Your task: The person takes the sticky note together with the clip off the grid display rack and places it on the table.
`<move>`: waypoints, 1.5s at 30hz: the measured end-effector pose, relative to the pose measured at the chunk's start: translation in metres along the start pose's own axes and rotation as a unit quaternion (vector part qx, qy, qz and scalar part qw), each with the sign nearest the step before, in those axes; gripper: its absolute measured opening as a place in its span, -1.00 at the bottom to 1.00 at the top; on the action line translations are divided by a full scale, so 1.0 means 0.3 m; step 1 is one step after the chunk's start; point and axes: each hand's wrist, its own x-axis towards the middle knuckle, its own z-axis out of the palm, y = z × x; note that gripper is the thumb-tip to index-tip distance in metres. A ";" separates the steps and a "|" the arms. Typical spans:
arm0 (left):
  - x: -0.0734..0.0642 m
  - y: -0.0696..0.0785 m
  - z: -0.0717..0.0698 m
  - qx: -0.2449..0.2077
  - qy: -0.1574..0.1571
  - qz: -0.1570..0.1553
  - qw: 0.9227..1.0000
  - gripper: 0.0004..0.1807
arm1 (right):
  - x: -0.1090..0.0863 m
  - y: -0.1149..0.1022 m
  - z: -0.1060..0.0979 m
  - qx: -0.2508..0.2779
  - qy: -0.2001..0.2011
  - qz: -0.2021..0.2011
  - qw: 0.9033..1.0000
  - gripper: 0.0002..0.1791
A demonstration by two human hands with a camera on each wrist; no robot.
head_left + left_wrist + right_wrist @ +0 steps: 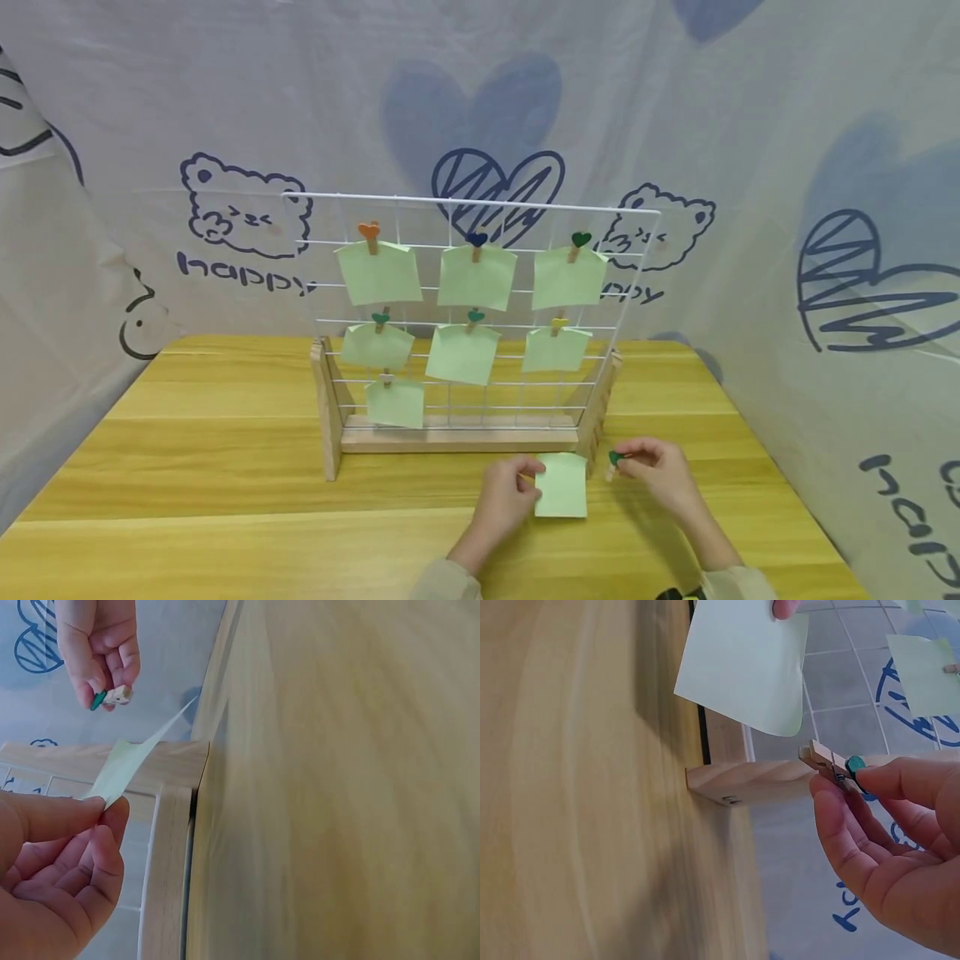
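My left hand (504, 493) pinches a pale green sticky note (561, 487) by its left edge, thumb and forefinger on it in the left wrist view. In my right hand (663, 473) is a small wooden clothespin (831, 766) with a green heart (856, 764), pinched between thumb and fingers. The clothespin sits a little to the right of the note, apart from it. Behind both hands stands a white wire grid (480, 202) in a wooden stand (457, 442). Several green notes (476, 279) hang on it in rows, each under a heart clothespin (476, 242).
The stand's right wooden leg (600, 408) rises just behind the note and clothespin. Under everything lies a wood-grain table (225, 467). A white cloth (480, 108) with blue hearts and bear drawings hangs behind and to the right.
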 end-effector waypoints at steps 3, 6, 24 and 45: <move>-0.003 -0.004 0.013 -0.009 -0.004 -0.016 1.000 -0.70 | 0.000 0.009 -0.008 -0.007 -0.010 0.008 1.000 -0.84; -0.004 -0.008 0.024 -0.012 -0.006 -0.027 1.000 -0.70 | 0.001 0.019 -0.014 -0.023 -0.023 0.011 0.999 -0.84; 0.011 -0.022 0.084 -0.006 -0.032 -0.048 0.998 -0.74 | 0.027 0.082 -0.025 -0.083 -0.129 0.039 0.987 -0.89; 0.017 0.001 0.097 0.060 -0.079 -0.070 0.993 -0.68 | 0.041 0.107 -0.029 -0.118 -0.150 0.068 0.979 -0.92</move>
